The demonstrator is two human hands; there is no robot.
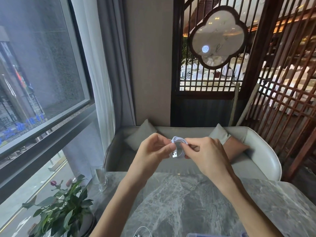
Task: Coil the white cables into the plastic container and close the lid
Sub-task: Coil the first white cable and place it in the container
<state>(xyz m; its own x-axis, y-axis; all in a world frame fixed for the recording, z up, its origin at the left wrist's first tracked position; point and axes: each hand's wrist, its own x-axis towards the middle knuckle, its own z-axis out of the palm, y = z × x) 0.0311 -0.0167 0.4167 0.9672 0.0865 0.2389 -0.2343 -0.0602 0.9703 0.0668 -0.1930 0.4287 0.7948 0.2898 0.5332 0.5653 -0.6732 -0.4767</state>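
A small coil of white cable (177,140) is held up above the far edge of the grey marble table (179,199). My left hand (153,149) pinches its left side, with the USB plug (174,154) sticking out below my thumb. My right hand (205,151) grips the coil's right side with curled fingers. Another white cable (142,231) lies on the table at the bottom edge of the view. A corner of the clear plastic container (217,234) shows at the bottom edge, to the right of that cable; most of it is out of view.
A glass vase (101,178) stands at the table's far left corner, with a potted plant (65,211) beside the table on the left. A grey sofa with cushions (256,151) sits beyond the table. A window is on the left, a wooden lattice screen on the right.
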